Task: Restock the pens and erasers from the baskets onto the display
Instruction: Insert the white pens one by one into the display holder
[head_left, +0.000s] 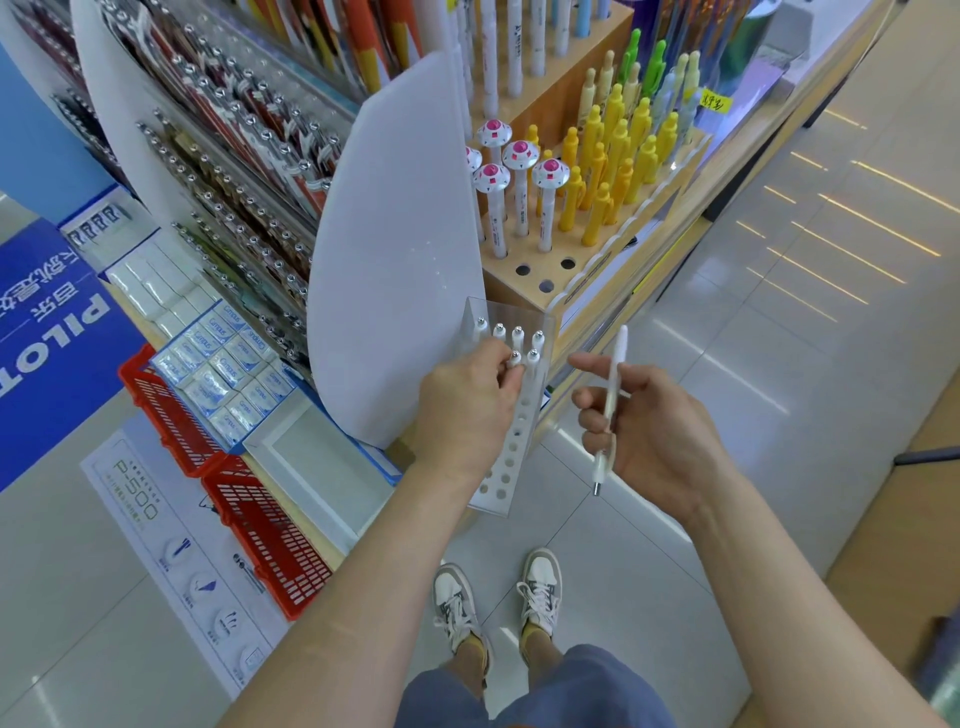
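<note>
The right hand (649, 431) is pinching a white pen (610, 400) between thumb and curled fingers, tip down, just beside the clear rack (511, 447) that is jutting past the display's front edge. The left hand (467, 400) is curling its fingertips onto a seated pen (515, 357) at the rack's far end. Since the rack is overhanging the floor, a hard or off-centre push into a hole is likely to tip it and spill the pens.

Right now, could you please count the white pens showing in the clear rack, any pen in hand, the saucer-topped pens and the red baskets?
white pens showing in the clear rack: 6
white pen held in the right hand: 1
saucer-topped pens: 5
red baskets: 2
Total: 14
</note>
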